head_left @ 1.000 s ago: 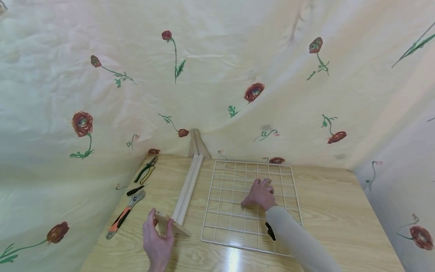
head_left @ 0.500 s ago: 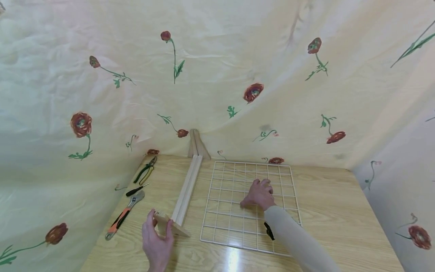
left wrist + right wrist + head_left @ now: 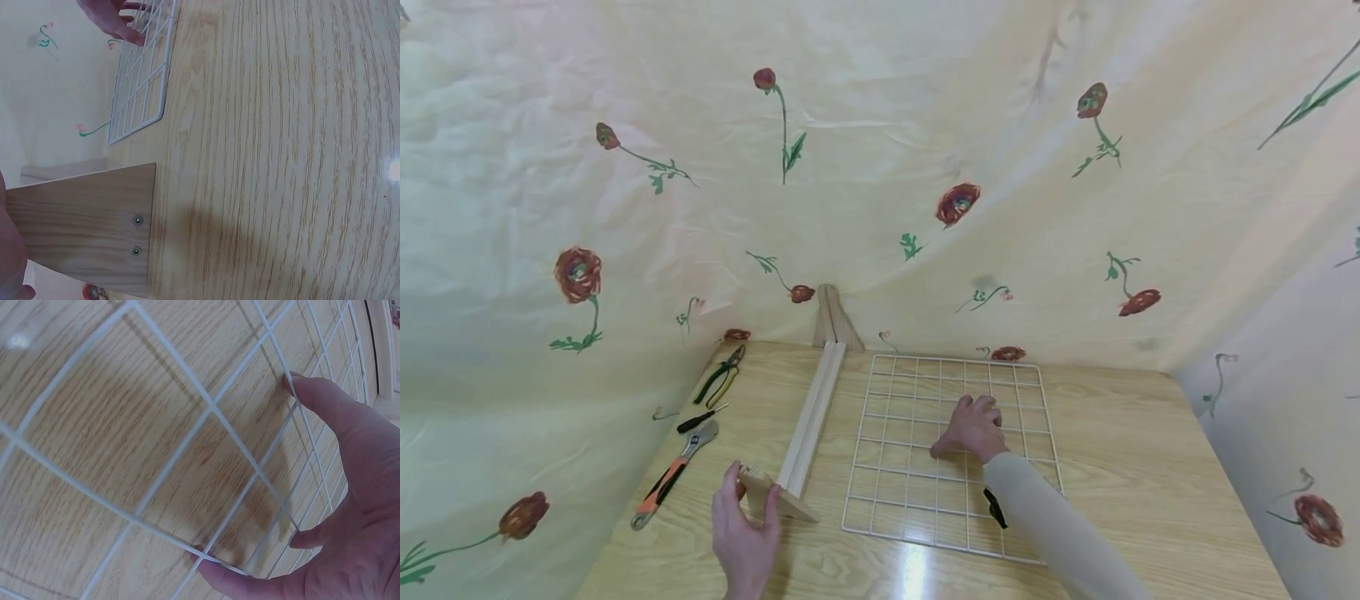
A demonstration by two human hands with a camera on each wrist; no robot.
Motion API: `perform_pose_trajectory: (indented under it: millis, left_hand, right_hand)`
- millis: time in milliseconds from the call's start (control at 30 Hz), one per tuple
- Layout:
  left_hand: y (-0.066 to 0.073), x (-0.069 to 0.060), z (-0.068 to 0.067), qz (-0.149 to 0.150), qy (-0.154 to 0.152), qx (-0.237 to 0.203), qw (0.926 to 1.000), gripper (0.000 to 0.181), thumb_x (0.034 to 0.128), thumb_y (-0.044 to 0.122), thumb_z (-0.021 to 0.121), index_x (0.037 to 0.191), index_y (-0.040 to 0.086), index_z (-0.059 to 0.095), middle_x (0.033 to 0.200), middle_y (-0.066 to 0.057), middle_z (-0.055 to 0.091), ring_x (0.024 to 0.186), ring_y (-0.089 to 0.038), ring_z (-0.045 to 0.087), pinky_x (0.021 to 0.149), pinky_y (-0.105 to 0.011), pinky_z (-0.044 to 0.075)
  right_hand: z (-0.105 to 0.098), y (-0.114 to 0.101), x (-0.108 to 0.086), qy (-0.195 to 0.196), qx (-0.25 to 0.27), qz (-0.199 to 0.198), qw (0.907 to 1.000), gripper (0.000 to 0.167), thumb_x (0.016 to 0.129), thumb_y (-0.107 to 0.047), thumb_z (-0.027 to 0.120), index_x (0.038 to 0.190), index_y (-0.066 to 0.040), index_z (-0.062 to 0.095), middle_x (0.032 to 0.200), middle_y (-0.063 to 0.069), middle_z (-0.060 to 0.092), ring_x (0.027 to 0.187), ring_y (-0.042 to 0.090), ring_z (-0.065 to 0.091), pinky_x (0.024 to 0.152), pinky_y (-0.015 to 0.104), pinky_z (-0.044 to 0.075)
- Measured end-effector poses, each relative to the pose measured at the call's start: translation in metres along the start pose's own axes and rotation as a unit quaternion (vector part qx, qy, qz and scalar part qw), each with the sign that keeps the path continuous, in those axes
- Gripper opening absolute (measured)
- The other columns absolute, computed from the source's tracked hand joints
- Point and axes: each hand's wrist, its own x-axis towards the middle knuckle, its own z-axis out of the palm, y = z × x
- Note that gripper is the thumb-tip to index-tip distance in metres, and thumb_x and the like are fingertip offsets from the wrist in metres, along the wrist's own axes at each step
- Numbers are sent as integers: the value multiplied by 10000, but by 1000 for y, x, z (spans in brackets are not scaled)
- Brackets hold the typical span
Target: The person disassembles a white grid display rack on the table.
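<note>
My left hand [image 3: 747, 542] grips the near wooden end board [image 3: 793, 505], thumb on one side and fingers on the other. In the left wrist view this board [image 3: 81, 215] tapers and shows two metal screw heads near its lower edge. From it a pale double wooden rail [image 3: 811, 421] runs back to a matching far end board [image 3: 837, 321]. My right hand [image 3: 974, 431] is on the middle of a white wire grid [image 3: 925, 544] lying on the table. In the right wrist view its thumb and fingertips hook onto separate wires [image 3: 214, 406], spread wide apart.
Along the table's left side lie pliers [image 3: 722, 377], a small black screwdriver [image 3: 702, 418] and an orange-and-black adjustable wrench [image 3: 676, 475]. Flower-patterned cloth [image 3: 880, 150] hangs behind the table and at both sides. The wood-grain tabletop [image 3: 1135, 467] extends right of the grid.
Both hands hold the same places on the board and the grid. Only a very slight leftward shift of the whole head view shows.
</note>
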Motion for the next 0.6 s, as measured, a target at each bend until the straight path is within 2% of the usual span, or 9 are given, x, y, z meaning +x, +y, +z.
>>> perform_pose_trajectory:
  millis: [467, 600]
  left_hand:
    - [1, 1, 1, -3, 13, -63, 10000, 708, 763, 77, 798, 1387, -7, 472, 959, -231, 590, 815, -380, 608, 536, -524, 550]
    - [0, 0, 1, -20, -21, -64, 10000, 716, 762, 108, 797, 1388, -16, 473, 953, -231, 589, 815, -375, 606, 535, -508, 550]
  right_hand:
    - [-4, 0, -3, -103, 75, 17, 9999, 1252, 648, -545, 881, 1423, 205, 245, 1392, 536, 176, 1172, 646, 356, 855, 654, 489]
    - [-4, 0, -4, -124, 147, 63, 9998, 1250, 644, -540, 887, 1420, 202, 246, 1393, 531, 171, 1156, 637, 362, 838, 652, 506]
